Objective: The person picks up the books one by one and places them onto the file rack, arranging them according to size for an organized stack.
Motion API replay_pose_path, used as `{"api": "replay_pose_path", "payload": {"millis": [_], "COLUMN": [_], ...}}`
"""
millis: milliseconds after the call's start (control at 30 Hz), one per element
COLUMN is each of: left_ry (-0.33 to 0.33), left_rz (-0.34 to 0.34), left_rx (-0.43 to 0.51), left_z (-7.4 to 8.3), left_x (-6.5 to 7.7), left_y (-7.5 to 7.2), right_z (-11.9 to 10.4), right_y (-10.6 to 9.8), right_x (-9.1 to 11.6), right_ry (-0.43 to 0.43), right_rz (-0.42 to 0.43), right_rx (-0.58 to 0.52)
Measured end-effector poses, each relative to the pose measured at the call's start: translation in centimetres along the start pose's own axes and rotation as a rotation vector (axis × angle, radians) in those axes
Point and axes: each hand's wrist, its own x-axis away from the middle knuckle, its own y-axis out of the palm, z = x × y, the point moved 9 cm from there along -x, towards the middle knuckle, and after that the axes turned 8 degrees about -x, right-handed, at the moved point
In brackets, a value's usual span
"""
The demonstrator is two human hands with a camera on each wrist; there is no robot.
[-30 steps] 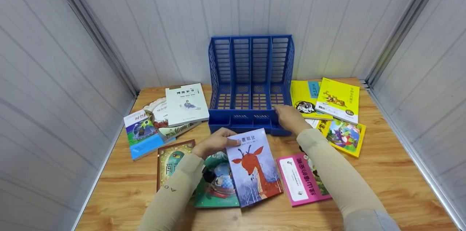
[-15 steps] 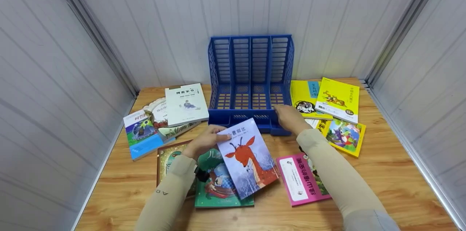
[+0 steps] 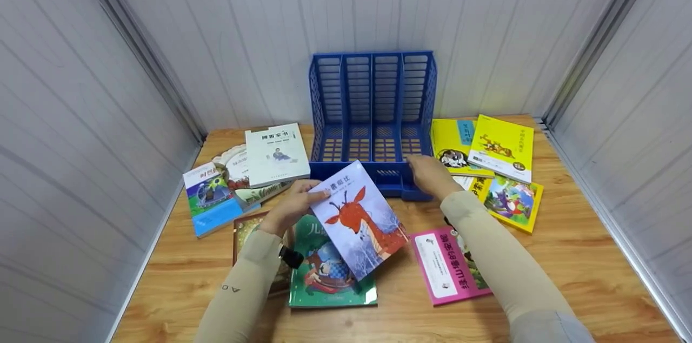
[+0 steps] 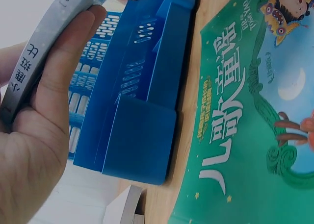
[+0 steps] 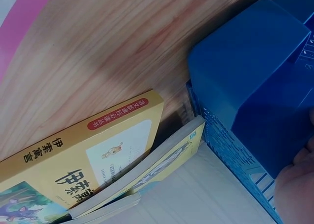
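Note:
My left hand (image 3: 292, 206) grips a thin lilac book (image 3: 363, 226) with a red deer on its cover by the upper left corner, thumb on top. The book is tilted above the table, partly over a green book (image 3: 330, 283). In the left wrist view its spine (image 4: 34, 55) bends between thumb and fingers. A blue rack (image 3: 372, 110) with upright dividers stands against the back wall; no books show in its slots. At its front right edge, my right hand (image 3: 432, 176) holds the rim, fingers curled over it. The right wrist view shows only part of this hand (image 5: 297, 192).
Left of the rack lie a white book (image 3: 278, 156), a blue-and-green book (image 3: 213, 197) and others overlapping. A brown-edged book (image 3: 246, 226) is beneath my left forearm. Several yellow books (image 3: 503, 148) are piled on the right, with a pink book (image 3: 446, 272) nearer the front.
My left hand has moved left and slightly up with the deer book, which has turned and lifted, uncovering more of the green book. The right hand stays on the rack.

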Motion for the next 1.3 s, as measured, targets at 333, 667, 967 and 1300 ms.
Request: {"api": "replay_pose_path", "payload": {"millis": [333,667,967,1300], "left_ry": [0.005,0.034,-0.005,0.001], "left_rz": [0.073,0.195,0.339,0.429], "left_rx": [0.037,0.15,0.191,0.26], "left_z": [-0.3,-0.3,-1.3,-1.3], "left_x": [0.8,1.2,1.4,1.7], "left_y": [-1.7,-2.9,-3.6,-3.5], "right_z": [0.2,-0.3,0.0,0.3], "right_y": [0.0,-0.6,-0.3,-0.2], "right_x": [-0.1,0.1,0.2,0.0], "right_ry": [-0.002,-0.09,-0.09,-0.047], "right_rz": [0.008,0.104,0.114,0.071], "right_rx": [-0.006,0.006,-0.019,0.007]}}
